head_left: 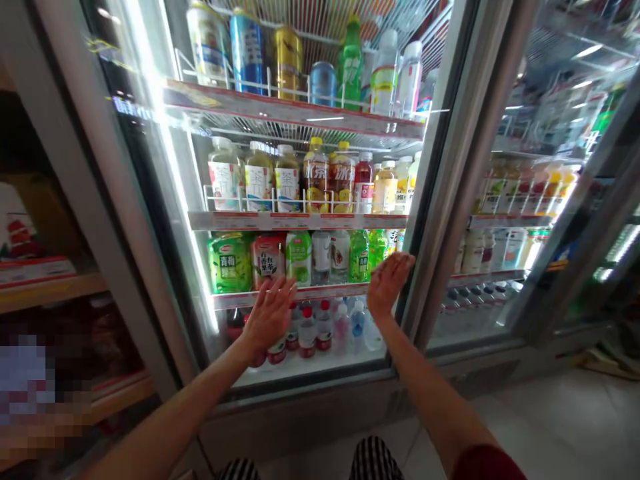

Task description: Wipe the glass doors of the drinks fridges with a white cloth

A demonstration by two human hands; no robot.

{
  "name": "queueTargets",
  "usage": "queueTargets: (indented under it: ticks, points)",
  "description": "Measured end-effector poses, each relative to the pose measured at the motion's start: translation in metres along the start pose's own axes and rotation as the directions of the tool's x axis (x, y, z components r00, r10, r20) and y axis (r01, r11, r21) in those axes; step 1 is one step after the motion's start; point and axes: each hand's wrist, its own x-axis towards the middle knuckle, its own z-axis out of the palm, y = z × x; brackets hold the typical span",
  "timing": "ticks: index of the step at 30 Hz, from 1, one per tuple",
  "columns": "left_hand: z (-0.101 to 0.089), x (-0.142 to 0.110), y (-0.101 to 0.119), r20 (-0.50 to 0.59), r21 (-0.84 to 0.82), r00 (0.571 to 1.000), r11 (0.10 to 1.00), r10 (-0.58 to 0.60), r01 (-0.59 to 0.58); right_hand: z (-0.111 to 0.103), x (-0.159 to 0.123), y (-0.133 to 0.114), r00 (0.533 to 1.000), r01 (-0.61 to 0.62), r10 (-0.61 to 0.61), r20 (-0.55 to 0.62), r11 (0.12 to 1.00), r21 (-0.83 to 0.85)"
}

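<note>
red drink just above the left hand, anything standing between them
No other bottle shows between the left hand and the red drink; the shelf's front rail runs low along that row. Whether a glass pane lies between, I cannot tell.

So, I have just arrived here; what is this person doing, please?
A person is at a lit drinks cooler. The left hand is spread before the lower shelves, in front of a red-labelled bottle. The right hand, fingers bent, is near the metal upright, beside green bottles. I see nothing held in either; whether they touch anything is unclear.
</note>
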Motion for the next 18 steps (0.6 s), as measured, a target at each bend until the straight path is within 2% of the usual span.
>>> queueTargets:
  ticks: [1, 2, 3, 4, 5, 6, 7, 9, 10, 11, 14, 16, 18]
  points:
    - [0.001, -0.007, -0.001, 0.003, -0.003, 1.000, 1.000, 0.002, -0.002, -0.001, -0.009, -0.015, 0.993, 0.087, -0.089, 0.078, 0.996, 0.029]
    - [0.002, -0.015, -0.003, 0.012, -0.008, 1.000, 1.000, 0.015, -0.015, -0.003, -0.021, -0.030, 0.961, 0.188, -0.198, 0.193, 0.980, 0.069]
    - [0.002, -0.024, -0.007, 0.019, -0.016, 0.999, 0.999, 0.031, -0.031, -0.006, -0.033, -0.043, 0.888, 0.310, -0.335, 0.314, 0.942, 0.127]
    - [0.001, -0.031, -0.012, 0.026, -0.021, 0.999, 0.999, 0.040, -0.040, -0.008, -0.042, -0.055, 0.797, 0.413, -0.453, 0.401, 0.892, 0.185]
    - [-0.001, -0.037, -0.019, 0.027, -0.022, 0.999, 0.999, 0.036, -0.036, -0.009, -0.043, -0.066, 0.727, 0.476, -0.522, 0.446, 0.851, 0.221]
    - [-0.005, -0.039, -0.027, 0.018, -0.022, 1.000, 1.000, 0.022, -0.022, -0.009, -0.038, -0.076, 0.704, 0.500, -0.545, 0.455, 0.836, 0.227]
    - [-0.011, -0.038, -0.034, -0.002, -0.024, 1.000, 1.000, 0.002, -0.002, -0.006, -0.025, -0.085, 0.738, 0.483, -0.520, 0.431, 0.852, 0.202]
    - [-0.023, -0.027, -0.044, -0.065, -0.052, 0.997, 0.998, -0.034, 0.030, 0.006, 0.008, -0.108, 0.868, 0.356, -0.379, 0.320, 0.926, 0.129]
    - [-0.029, -0.018, -0.044, -0.105, -0.088, 0.993, 0.995, -0.052, 0.043, 0.014, 0.023, -0.122, 0.899, 0.315, -0.340, 0.275, 0.940, 0.132]
    - [-0.034, -0.007, -0.042, -0.150, -0.143, 0.985, 0.988, -0.081, 0.059, 0.022, 0.034, -0.136, 0.901, 0.318, -0.350, 0.255, 0.934, 0.161]
    - [-0.039, 0.025, -0.025, -0.242, -0.339, 0.953, 0.936, -0.185, 0.095, 0.039, 0.037, -0.170, 0.832, 0.423, -0.495, 0.251, 0.858, 0.290]
    - [-0.035, 0.042, -0.015, -0.297, -0.415, 0.927, 0.905, -0.229, 0.091, 0.039, 0.026, -0.173, 0.807, 0.457, -0.547, 0.223, 0.817, 0.351]
    - [-0.030, 0.057, -0.010, -0.345, -0.433, 0.898, 0.895, -0.273, 0.106, 0.031, 0.021, -0.158, 0.764, 0.513, -0.620, 0.179, 0.751, 0.415]
